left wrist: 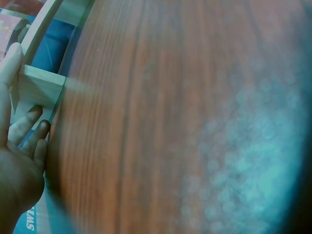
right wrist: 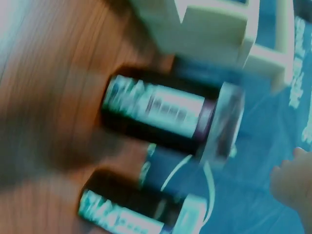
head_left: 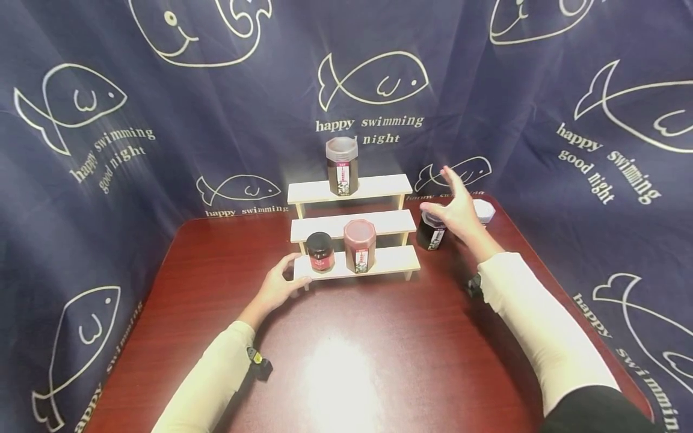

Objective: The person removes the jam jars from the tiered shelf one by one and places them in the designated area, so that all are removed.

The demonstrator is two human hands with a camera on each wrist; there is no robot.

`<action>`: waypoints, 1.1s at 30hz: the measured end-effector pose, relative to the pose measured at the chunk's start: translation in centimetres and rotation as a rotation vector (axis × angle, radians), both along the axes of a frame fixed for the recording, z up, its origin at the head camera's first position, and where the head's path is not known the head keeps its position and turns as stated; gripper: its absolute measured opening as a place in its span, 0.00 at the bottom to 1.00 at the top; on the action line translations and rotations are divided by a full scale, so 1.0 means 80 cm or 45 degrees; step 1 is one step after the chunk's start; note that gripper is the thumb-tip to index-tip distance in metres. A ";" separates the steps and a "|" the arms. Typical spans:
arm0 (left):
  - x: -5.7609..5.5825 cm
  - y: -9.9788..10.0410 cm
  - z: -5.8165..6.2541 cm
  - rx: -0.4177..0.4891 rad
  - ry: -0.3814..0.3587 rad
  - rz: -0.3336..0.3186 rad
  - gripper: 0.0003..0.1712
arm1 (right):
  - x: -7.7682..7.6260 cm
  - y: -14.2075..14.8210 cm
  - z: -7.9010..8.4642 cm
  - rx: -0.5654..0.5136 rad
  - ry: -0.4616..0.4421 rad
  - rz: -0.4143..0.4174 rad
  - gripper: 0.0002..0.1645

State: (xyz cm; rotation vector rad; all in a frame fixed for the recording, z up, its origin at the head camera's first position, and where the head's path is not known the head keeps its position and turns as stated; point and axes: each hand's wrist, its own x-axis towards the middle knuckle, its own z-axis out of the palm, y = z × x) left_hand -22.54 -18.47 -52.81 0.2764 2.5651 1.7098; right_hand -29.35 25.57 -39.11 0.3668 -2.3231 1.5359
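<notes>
A three-step wooden display shelf (head_left: 390, 258) stands on the table. My left hand (head_left: 275, 285) holds the left end of its lowest step, thumb at the front edge and fingers at the end panel. Beside it on that step sit a small black-lidded jar (head_left: 320, 251) and a larger jar with a pinkish lid (head_left: 360, 245). My right hand (head_left: 460, 213) is spread, thumb and fingers wide apart, over a dark labelled jar (right wrist: 151, 109) right of the shelf. Another dark jar with a white lid (right wrist: 141, 207) is partly hidden behind this hand in the head view.
A tall dark jar with a clear lid (head_left: 342, 168) stands on the top step. The reddish-brown table (head_left: 216, 264) has a bright glare patch near its front. A blue curtain (head_left: 373, 30) printed with fish hangs close behind and on both sides.
</notes>
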 end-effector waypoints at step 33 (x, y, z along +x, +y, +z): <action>0.000 0.000 0.001 -0.020 -0.009 0.011 0.40 | -0.042 -0.161 0.037 -0.095 -0.152 0.238 0.57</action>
